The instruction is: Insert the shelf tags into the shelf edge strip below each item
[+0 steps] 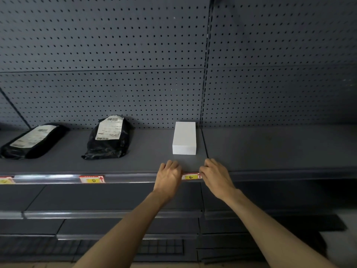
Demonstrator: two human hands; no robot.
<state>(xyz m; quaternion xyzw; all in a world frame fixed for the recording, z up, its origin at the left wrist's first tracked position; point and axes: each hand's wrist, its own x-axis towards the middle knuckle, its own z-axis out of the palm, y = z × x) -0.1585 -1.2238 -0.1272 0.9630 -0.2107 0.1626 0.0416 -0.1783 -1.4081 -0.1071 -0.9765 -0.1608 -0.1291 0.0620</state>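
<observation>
A shelf tag marked E (190, 176) sits in the clear shelf edge strip (127, 177), directly below a white box (184, 137). My left hand (168, 176) curls over the strip at the tag's left end. My right hand (215, 176) pinches the tag's right end with fingertips on the shelf lip. Further left, a tag marked D (92, 179) is in the strip below a black parcel (108, 139). Another tag (6, 180) shows at the far left edge under a second black parcel (31, 141).
The grey shelf (270, 147) runs on to the right of an upright divider with nothing on it. A perforated back panel (135, 55) rises behind. Lower shelves (108, 213) step outward below my forearms.
</observation>
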